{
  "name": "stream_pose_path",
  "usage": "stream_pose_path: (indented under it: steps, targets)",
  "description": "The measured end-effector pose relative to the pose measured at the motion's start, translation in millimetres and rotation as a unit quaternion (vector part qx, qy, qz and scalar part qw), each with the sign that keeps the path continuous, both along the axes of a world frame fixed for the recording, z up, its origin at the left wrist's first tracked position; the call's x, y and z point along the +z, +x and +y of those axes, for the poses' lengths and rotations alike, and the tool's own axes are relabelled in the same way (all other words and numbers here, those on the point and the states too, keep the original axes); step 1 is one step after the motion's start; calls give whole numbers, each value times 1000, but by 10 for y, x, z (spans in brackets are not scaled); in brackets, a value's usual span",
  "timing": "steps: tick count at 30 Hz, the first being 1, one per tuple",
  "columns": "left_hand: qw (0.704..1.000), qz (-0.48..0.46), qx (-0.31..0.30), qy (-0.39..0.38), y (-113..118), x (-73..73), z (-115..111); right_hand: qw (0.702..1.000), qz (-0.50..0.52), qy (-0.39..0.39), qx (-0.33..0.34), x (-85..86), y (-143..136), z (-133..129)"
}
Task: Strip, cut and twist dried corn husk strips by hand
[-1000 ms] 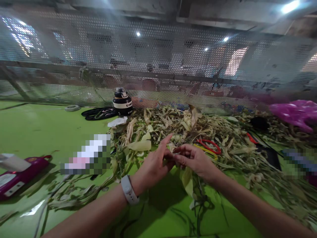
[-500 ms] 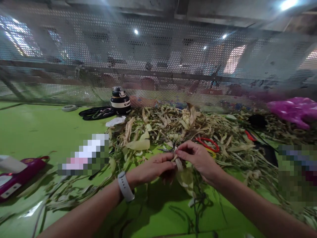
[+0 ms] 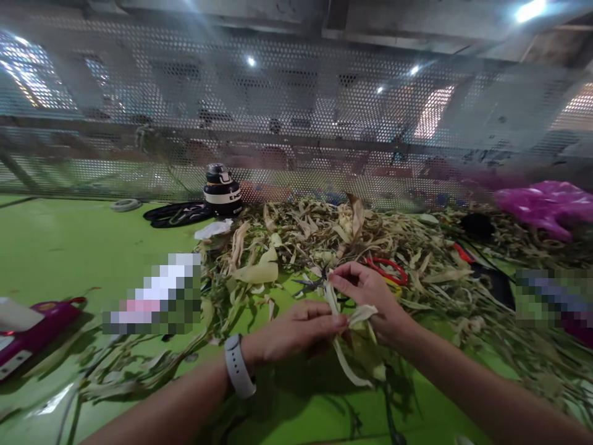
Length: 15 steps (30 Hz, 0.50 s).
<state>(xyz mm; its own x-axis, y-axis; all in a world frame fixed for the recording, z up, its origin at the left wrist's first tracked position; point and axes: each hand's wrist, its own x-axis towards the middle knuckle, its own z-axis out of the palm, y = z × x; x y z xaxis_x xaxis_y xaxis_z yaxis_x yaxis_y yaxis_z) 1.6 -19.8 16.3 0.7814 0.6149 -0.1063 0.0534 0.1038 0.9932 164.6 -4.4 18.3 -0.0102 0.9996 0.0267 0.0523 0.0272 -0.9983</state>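
In the head view, my left hand (image 3: 303,330), with a white watch on its wrist, pinches a pale dried husk strip (image 3: 341,355) between thumb and fingers. My right hand (image 3: 365,293) grips the upper end of that strip between thumb and forefinger. A wider yellowish-green piece of husk (image 3: 365,349) hangs below the hands, and a dark green stem-like strand (image 3: 390,411) trails under it. Just behind my right hand lie red-handled scissors (image 3: 393,278), their dark blades pointing left. The fingers' undersides are hidden.
A heap of dried husks and leaves (image 3: 301,225) spreads across the green table (image 3: 69,241). Behind it stand a black bottle (image 3: 223,191) and a perforated metal screen (image 3: 301,123). A purple power strip (image 3: 41,330) sits left; a pink plastic bag (image 3: 546,207) lies right.
My left hand has moved down and slightly right, away from my right fingertips. More of the pale strip now shows between and below the hands. My right hand has barely moved.
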Motion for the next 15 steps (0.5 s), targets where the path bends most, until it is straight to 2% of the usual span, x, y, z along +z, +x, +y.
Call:
stream_pose_path:
  steps: [2, 5, 7, 9, 11, 15]
  targets:
    - [999, 20, 31, -10, 30, -64, 22, 1000, 12, -2, 2, 14, 11, -13]
    - [991, -12, 136, 9, 59, -109, 80, 999, 35, 4, -2, 62, 41, -45]
    - [984, -33, 174, 16, 60, -104, 116, 1000, -2, 22, 23, 94, 59, -70]
    - [984, -31, 176, 15, 51, -89, 134, 994, -70, 53, 58, 111, 67, -90]
    - [986, -23, 164, 17, 39, -78, 134, 986, -124, 92, 61, 110, 65, -99]
    - [989, -27, 144, 24, 13, -81, 116, 982, -140, 123, -4, 75, 53, -70]
